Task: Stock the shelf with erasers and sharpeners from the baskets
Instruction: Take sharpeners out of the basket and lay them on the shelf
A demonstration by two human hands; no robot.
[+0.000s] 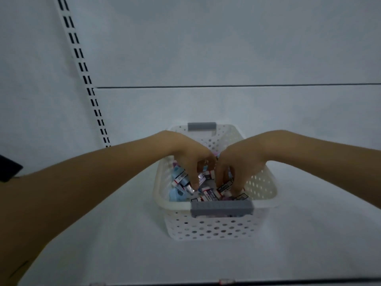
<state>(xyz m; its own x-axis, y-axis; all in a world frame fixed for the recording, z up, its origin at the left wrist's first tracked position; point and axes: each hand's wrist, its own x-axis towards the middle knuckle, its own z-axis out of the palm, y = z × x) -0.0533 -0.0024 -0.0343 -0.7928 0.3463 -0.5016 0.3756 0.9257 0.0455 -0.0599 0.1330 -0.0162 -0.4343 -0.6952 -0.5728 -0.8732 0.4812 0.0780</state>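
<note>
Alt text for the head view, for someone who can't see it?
The left hand and right hand reach down into a white perforated basket on a white shelf, among small wrapped erasers. Whether either grips one is unclear.

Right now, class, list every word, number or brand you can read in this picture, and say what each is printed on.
No text can be read.
On the erasers in the basket: printed sleeves, lettering too small and blurred to read.
On the basket and its grey handle: no lettering shows.
On the shelf upright: slots only, no text.
</note>
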